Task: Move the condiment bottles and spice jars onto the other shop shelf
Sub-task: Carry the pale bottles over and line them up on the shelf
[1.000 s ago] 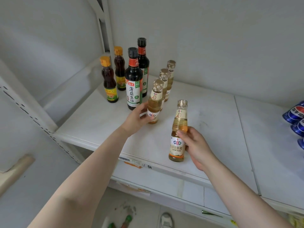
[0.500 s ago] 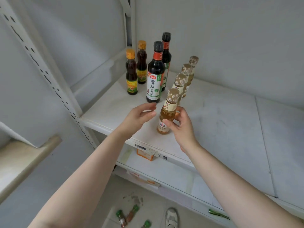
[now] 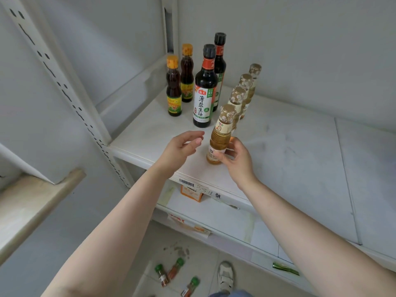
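A golden vinegar bottle (image 3: 221,133) stands upright on the white shelf (image 3: 289,151), at the front of a row of like bottles (image 3: 246,86). My right hand (image 3: 236,160) grips its lower part. My left hand (image 3: 182,147) hovers just left of it with relaxed fingers, holding nothing. Two tall dark soy sauce bottles (image 3: 204,91) and two small dark bottles with orange caps (image 3: 174,86) stand further back at the shelf's left end.
A perforated upright post (image 3: 64,91) rises left of the shelf. Three green-capped spice jars (image 3: 169,273) lie on the floor below, near a white shoe (image 3: 225,275). An orange box (image 3: 191,192) sits on the lower shelf. A beige ledge (image 3: 32,202) juts out at left.
My right hand has carried the golden bottle left and set it at the front of the row. My left hand has let go of the row's bottle and drawn back.
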Demonstrator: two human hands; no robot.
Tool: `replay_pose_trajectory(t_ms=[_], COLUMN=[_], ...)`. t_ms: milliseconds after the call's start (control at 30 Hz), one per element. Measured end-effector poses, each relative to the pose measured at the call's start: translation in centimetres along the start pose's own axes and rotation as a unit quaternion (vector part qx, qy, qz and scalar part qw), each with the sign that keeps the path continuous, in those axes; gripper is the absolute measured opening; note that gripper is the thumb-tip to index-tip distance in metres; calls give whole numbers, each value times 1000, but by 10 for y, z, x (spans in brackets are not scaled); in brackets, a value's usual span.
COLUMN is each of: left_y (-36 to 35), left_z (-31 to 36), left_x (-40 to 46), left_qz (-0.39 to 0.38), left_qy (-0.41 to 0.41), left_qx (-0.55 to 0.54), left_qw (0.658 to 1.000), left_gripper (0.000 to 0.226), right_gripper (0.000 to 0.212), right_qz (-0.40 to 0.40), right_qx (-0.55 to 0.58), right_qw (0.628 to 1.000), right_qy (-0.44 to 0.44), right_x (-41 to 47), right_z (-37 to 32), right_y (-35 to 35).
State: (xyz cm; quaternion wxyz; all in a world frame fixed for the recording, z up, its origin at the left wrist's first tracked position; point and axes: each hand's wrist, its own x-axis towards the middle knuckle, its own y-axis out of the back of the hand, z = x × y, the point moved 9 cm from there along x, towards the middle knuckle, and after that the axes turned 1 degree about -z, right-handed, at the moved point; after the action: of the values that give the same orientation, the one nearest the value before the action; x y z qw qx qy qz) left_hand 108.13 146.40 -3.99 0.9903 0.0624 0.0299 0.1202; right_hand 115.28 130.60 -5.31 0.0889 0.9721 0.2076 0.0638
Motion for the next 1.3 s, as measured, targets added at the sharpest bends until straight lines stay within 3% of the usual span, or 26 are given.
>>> replay_pose_trajectory(t_ms=[533,700,900,1100,1300], left_y=[-11,-11,-23,-78,-198], left_z=[-3,-3,3,15,26], left_x=[-14,-22,-52,-92,-145], left_qz=[-6,6,-8,-68,-173], left_qy=[14,21,8,-30,-156], left_qx=[36,45,84,177,321], left_qw=[999,999,996,981,918], left_gripper=[31,30,27,33,43], right_gripper=[42,52,56,43,39], right_qz=[-15,-28,23,95,177], right_qx=[-26,-44,-86,-145,-319], right_qw=[1000,998,995,983,928], right_qy=[-4,-28,-55,-64,-75], right_x=[3,-1,-30,-99,-223], right_z=[-1,4,10,6,1], right_y=[4,7,35,82,154])
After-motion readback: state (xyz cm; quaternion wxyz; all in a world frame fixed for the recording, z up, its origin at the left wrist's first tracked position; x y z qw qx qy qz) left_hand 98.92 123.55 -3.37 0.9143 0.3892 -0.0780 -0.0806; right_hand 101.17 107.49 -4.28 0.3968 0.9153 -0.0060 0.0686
